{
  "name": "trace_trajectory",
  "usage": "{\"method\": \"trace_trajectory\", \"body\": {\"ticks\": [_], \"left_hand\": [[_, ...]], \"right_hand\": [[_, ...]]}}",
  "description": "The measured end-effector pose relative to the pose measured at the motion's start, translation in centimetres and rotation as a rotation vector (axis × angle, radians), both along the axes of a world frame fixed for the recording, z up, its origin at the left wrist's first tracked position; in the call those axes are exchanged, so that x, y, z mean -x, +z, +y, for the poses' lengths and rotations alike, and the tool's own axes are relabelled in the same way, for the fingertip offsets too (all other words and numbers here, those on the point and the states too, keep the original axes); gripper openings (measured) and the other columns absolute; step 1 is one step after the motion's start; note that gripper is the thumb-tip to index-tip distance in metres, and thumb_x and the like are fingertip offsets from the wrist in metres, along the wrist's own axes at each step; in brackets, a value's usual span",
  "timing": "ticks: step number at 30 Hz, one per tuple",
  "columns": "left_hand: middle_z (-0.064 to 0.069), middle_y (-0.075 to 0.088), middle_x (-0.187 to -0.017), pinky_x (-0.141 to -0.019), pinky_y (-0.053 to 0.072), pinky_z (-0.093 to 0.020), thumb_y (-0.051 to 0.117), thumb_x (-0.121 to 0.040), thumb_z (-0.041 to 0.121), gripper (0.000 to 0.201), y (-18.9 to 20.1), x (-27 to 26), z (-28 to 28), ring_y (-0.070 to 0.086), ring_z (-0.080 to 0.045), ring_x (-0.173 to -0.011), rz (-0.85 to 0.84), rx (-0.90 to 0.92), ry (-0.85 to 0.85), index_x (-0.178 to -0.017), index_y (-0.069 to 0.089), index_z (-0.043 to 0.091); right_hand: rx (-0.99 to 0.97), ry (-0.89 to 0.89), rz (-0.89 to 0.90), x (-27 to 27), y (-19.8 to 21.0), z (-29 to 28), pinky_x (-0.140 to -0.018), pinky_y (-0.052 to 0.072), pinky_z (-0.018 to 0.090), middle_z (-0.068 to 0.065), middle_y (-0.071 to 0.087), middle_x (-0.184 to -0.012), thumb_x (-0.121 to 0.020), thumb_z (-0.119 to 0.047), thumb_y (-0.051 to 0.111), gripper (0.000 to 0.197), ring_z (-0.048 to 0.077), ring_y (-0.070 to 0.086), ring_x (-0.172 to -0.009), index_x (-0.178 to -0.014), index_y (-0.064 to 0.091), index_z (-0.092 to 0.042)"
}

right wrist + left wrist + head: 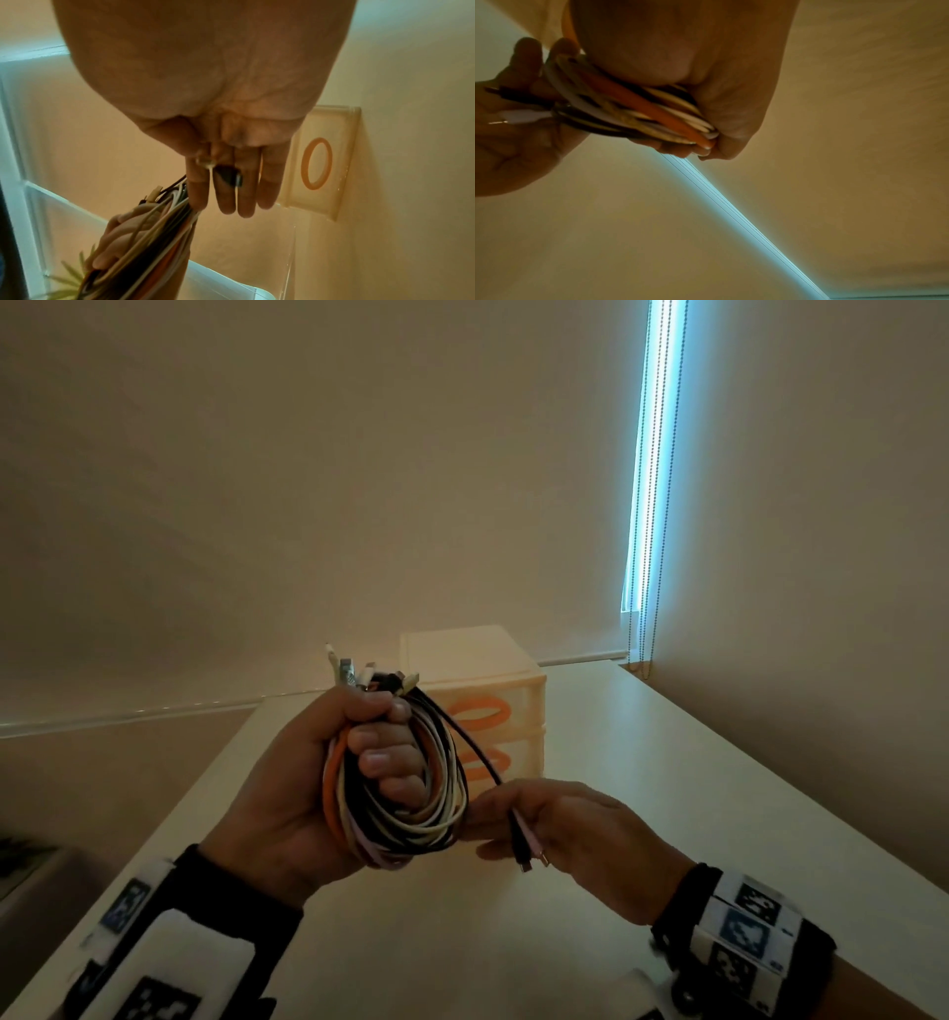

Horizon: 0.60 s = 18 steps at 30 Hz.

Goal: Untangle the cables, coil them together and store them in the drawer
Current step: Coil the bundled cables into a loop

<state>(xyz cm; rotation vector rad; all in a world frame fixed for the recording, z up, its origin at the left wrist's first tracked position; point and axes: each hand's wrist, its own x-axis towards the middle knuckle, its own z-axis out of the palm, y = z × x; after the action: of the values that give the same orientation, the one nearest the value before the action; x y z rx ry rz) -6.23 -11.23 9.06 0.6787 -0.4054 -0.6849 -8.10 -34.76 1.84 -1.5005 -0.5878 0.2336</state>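
A coil of cables (405, 819) in orange, white, black and pink hangs from my left hand (380, 752), whose fingers wrap through its loops; several plugs stick up above the fist. From the coil a black cable end (477, 752) runs down to my right hand (513, 819), which pinches it and a pink plug (529, 839) between thumb and fingers. The left wrist view shows the coil (634, 113) squeezed in the left hand (706, 81). In the right wrist view the plugs (228, 176) lie on the right hand's fingers (246, 192). Behind stands the cream drawer unit (493, 670), drawers closed.
Both hands are above a white table (642, 803) that runs back to the wall. The drawer unit has orange oval handles (480, 711). A bright window strip with bead chains (652, 480) is at the right. A green plant (69, 280) shows low in the right wrist view.
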Motion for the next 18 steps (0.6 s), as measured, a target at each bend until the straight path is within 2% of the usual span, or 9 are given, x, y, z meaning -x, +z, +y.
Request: {"method": "trace_trajectory", "body": {"ticks": [2, 5, 7, 8, 11, 13, 14, 18], "left_hand": [[0.008, 0.052, -0.058, -0.059, 0.046, -0.025, 0.066, -0.086, 0.014, 0.007, 0.1, 0.0, 0.1, 0.053, -0.008, -0.054, 0.007, 0.0, -0.048, -0.087, 0.059, 0.011], [0.007, 0.053, -0.059, -0.06, 0.045, -0.025, 0.063, -0.089, 0.015, 0.006, 0.1, 0.1, 0.2, 0.053, -0.009, -0.055, 0.015, -0.026, -0.073, -0.089, 0.06, 0.01], [0.007, 0.053, -0.058, -0.06, 0.046, -0.026, 0.064, -0.088, 0.014, 0.006, 0.0, 0.1, 0.2, 0.053, -0.009, -0.054, 0.015, -0.035, -0.069, -0.088, 0.06, 0.01], [0.007, 0.053, -0.058, -0.06, 0.046, -0.026, 0.065, -0.088, 0.014, 0.006, 0.0, 0.0, 0.2, 0.053, -0.009, -0.054, 0.015, -0.035, -0.066, -0.088, 0.06, 0.01], [0.007, 0.053, -0.057, -0.059, 0.047, -0.026, 0.066, -0.087, 0.014, 0.007, 0.2, 0.0, 0.4, 0.053, -0.009, -0.054, 0.017, -0.033, -0.046, -0.087, 0.06, 0.01], [0.007, 0.053, -0.057, -0.06, 0.046, -0.025, 0.066, -0.087, 0.014, 0.008, 0.4, 0.0, 0.6, 0.052, -0.008, -0.054, 0.009, -0.023, -0.035, -0.088, 0.059, 0.011], [0.008, 0.053, -0.058, -0.06, 0.046, -0.025, 0.066, -0.086, 0.014, 0.008, 0.6, 0.1, 0.6, 0.052, -0.008, -0.054, 0.007, -0.014, -0.032, -0.088, 0.058, 0.012], [0.007, 0.053, -0.056, -0.058, 0.046, -0.025, 0.069, -0.083, 0.011, 0.011, 0.8, 0.3, 0.5, 0.053, -0.009, -0.053, -0.002, 0.001, -0.003, -0.086, 0.058, 0.011]], "right_hand": [[0.131, -0.025, -0.064, 0.0, 0.3, -0.2, -0.108, 0.048, 0.044, 0.006, 0.07, -0.126, -0.083, -0.004, 0.038, 0.051, 0.02, 0.064, -0.121, -0.125, 0.068, -0.012], [0.542, -0.133, -0.411, 0.6, 1.1, -0.9, -0.102, 0.052, 0.039, -0.008, 0.073, -0.113, -0.103, -0.021, 0.048, 0.027, 0.007, 0.067, -0.106, -0.113, 0.071, -0.03], [0.817, -0.148, -0.682, 0.9, 2.0, -1.4, -0.1, 0.053, 0.032, -0.01, 0.069, -0.125, -0.105, -0.022, 0.048, 0.029, 0.006, 0.065, -0.112, -0.127, 0.063, -0.033], [0.894, -0.158, -0.824, 1.0, 2.4, -1.6, -0.098, 0.055, 0.033, -0.007, 0.068, -0.128, -0.104, -0.022, 0.049, 0.031, 0.008, 0.066, -0.113, -0.131, 0.061, -0.03], [0.922, -0.227, -1.162, 1.3, 3.2, -2.2, -0.089, 0.058, 0.034, 0.001, 0.065, -0.124, -0.097, -0.026, 0.051, 0.034, 0.018, 0.063, -0.112, -0.128, 0.065, -0.025], [0.886, -0.364, -1.302, 1.5, 3.2, -2.6, -0.095, 0.052, 0.033, 0.005, 0.05, -0.132, -0.093, -0.03, 0.054, 0.039, 0.022, 0.049, -0.123, -0.132, 0.06, -0.033], [0.851, -0.427, -1.355, 1.7, 3.3, -2.6, -0.098, 0.05, 0.037, 0.006, 0.043, -0.135, -0.092, -0.032, 0.056, 0.041, 0.024, 0.043, -0.128, -0.133, 0.057, -0.036], [0.828, -0.579, -1.547, 2.6, 4.1, -1.0, -0.109, 0.041, 0.047, 0.011, 0.032, -0.147, -0.09, -0.036, 0.06, 0.05, 0.03, 0.025, -0.143, -0.14, 0.05, -0.038]]}}
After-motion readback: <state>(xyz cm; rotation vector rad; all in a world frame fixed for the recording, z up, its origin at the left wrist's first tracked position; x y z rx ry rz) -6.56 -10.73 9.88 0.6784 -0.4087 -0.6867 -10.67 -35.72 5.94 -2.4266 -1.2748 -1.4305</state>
